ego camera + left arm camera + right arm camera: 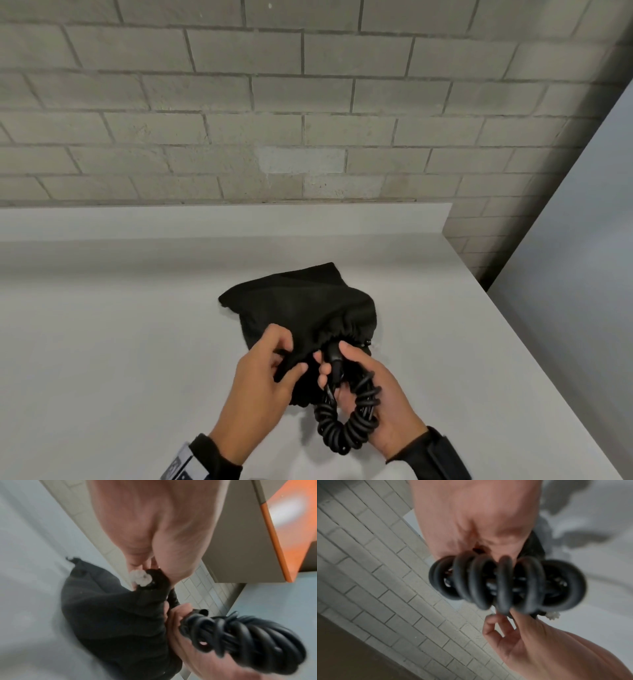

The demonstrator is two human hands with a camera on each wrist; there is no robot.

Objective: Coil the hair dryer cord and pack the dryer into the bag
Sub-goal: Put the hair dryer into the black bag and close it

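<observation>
Head view shows your left hand pinching the black drawstring bag's mouth, apparently to hold it wide, while your right hand grips the coiled cord at the opening; the dryer itself is hidden, apparently inside. Everything rests on a white counter against a grey brick wall.

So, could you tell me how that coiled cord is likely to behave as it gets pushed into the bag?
The coiled cord looks springy: its loops probably loosen if the right hand lets go. The bag seems limp cloth, so its mouth likely collapses unless the left hand holds it.
</observation>
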